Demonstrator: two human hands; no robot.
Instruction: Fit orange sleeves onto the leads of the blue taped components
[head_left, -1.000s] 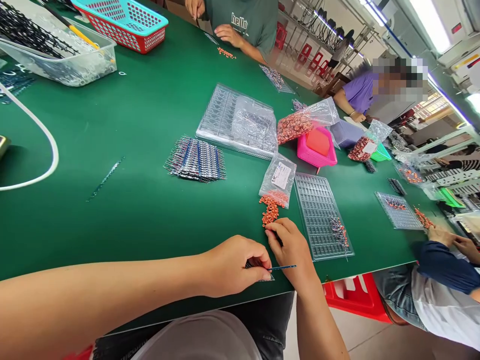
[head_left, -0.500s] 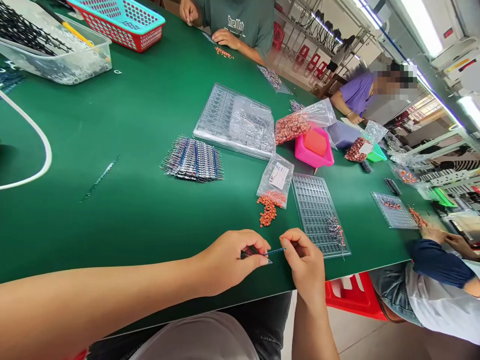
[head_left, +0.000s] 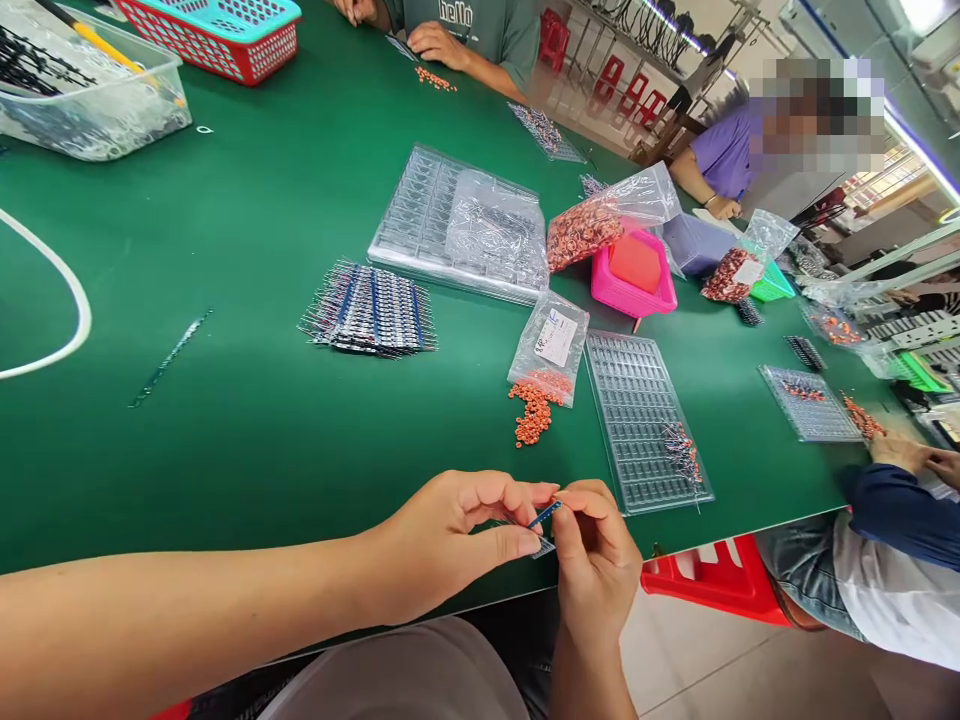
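Blue component pinched between both hands

The blue component (head_left: 544, 514) is gripped by the left hand (head_left: 450, 540) and right hand (head_left: 596, 560) fingertips; orange rings (head_left: 531, 412) lie just beyond, clear tray (head_left: 637, 420) beyond the right hand.

The component (head_left: 545, 514) pinched in the grip is blue. Just beyond the grip lies a heap of orange rings (head_left: 531, 414) on the dark green table (head_left: 247, 420). Right of it sits a clear gridded tray (head_left: 637, 420). Farther off are a pink box (head_left: 632, 286) and a stack of blue-striped strips (head_left: 369, 310). Far left beyond, a turquoise basket (head_left: 225, 15) sits in a red one.
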